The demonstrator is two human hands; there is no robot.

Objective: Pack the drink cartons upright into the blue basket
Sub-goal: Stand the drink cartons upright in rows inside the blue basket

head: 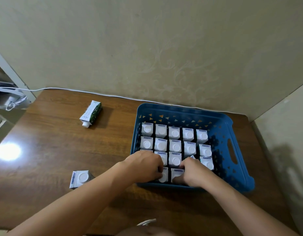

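Observation:
The blue basket (pixel 222 126) sits on the right of the wooden table and holds several upright white-capped drink cartons (pixel 174 133) in rows. My left hand (pixel 145 166) grips a carton (pixel 163 176) in the basket's near row. Beside it, my right hand (pixel 193 171) grips the neighbouring carton (pixel 177 172) in the same row. One carton (pixel 91 113) lies on its side on the table at the far left. Another carton (pixel 80 178) stands upright on the table, left of the basket.
A white cable (pixel 99 93) runs along the table's back edge by the wall. A dark bag with white straps (pixel 6 97) is off the table's left corner. The basket's right side has a handle slot (pixel 232 151).

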